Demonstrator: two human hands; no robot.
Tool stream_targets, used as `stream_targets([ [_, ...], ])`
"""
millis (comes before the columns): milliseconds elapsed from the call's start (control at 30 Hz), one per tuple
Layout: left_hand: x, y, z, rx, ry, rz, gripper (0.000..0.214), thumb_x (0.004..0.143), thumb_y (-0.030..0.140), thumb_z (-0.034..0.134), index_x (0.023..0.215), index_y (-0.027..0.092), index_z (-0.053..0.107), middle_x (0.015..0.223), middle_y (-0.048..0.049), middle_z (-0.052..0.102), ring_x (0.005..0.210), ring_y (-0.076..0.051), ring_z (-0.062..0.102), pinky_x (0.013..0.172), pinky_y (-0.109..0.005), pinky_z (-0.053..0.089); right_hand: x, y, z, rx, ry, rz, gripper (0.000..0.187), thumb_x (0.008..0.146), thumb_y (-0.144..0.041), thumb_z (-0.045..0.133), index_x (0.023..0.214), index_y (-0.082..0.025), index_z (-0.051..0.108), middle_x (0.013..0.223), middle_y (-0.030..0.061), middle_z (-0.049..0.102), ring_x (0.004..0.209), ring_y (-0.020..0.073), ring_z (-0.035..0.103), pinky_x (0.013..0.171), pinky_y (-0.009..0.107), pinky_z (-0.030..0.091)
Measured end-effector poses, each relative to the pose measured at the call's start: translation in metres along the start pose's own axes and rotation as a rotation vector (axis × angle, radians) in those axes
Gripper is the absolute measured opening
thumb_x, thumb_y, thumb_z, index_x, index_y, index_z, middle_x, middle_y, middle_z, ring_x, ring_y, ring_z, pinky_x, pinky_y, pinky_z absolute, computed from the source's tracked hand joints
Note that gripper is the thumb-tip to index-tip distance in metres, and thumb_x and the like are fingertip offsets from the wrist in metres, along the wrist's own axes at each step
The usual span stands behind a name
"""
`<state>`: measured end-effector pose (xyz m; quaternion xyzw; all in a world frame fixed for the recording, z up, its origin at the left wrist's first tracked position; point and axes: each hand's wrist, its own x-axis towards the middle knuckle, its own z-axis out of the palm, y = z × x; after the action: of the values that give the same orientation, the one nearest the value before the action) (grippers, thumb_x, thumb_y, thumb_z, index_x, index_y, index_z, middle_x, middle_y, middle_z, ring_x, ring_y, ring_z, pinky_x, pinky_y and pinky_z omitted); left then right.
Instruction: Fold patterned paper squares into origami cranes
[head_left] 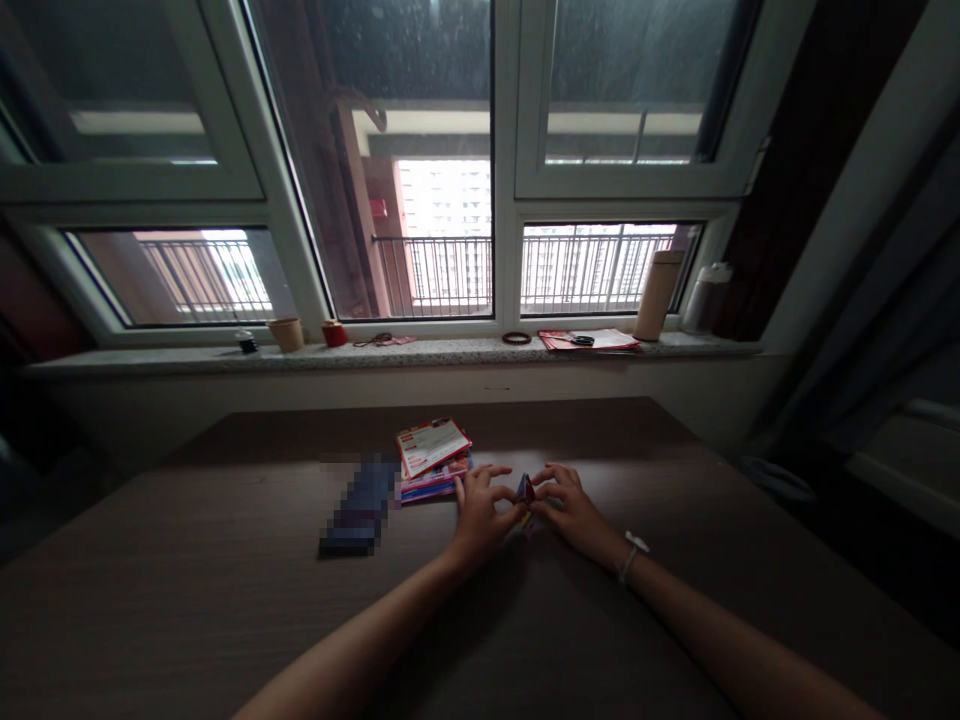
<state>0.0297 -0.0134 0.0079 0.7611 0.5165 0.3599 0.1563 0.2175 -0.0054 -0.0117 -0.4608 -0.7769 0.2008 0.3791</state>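
Between my hands, just above the table [225, 590], is a small folded piece of colourful printed paper [526, 490] with a pointed top. My left hand [480, 512] pinches its left side between thumb and index finger, the other fingers loosely extended. On the opposite side my right hand [576, 510] grips the paper with its fingertips; a bracelet [628, 556] circles that wrist. The fine folds are too small and dark to make out. Just beyond my left hand lies a stack of colourful printed sheets [435, 488], with a white, red-edged card [433, 447] on top.
A dark, pixelated rectangular object [356, 515] lies left of the stack. On the windowsill [450, 352] stand a paper cup [286, 334], a red spool-like item [334, 333], a tan bottle [660, 295] and a clear bottle [707, 298]. Scissors [581, 341] rest on papers [611, 340] there.
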Motion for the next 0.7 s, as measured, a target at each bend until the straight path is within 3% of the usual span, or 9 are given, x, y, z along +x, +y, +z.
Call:
stream_targets([
  [200, 0.002, -0.002, -0.002, 0.010, 0.027, -0.010, 0.002, 0.073, 0.024, 0.073, 0.072, 0.026, 0.073, 0.130, -0.0006, 0.058, 0.126, -0.030, 0.037, 0.108, -0.059, 0.019, 0.000, 0.004, 0.001, -0.012, -0.021, 0.008, 0.011, 0.083, -0.036, 0.063, 0.088, -0.029, 0.071, 0.113, 0.0032, 0.058, 0.121, 0.0241, 0.039, 0.108, 0.044, 0.029],
  [467, 0.004, -0.007, -0.004, 0.045, -0.076, -0.058, 0.006, 0.079, 0.030, 0.069, 0.079, 0.031, 0.075, 0.138, 0.0031, 0.053, 0.131, -0.031, 0.032, 0.108, -0.064, 0.012, 0.000, 0.006, 0.001, -0.003, 0.017, 0.021, 0.012, 0.082, -0.037, 0.064, 0.081, -0.026, 0.070, 0.111, 0.0039, 0.058, 0.119, 0.0239, 0.040, 0.106, 0.043, 0.030],
  [700, 0.004, -0.010, -0.002, 0.070, -0.028, -0.065, 0.009, 0.078, 0.029, 0.070, 0.085, 0.031, 0.076, 0.134, -0.0008, 0.055, 0.128, -0.030, 0.035, 0.109, -0.060, 0.015, 0.001, 0.005, 0.003, 0.035, 0.062, 0.040, 0.014, 0.082, -0.036, 0.063, 0.080, -0.024, 0.069, 0.108, 0.0049, 0.058, 0.116, 0.0231, 0.042, 0.105, 0.041, 0.031],
])
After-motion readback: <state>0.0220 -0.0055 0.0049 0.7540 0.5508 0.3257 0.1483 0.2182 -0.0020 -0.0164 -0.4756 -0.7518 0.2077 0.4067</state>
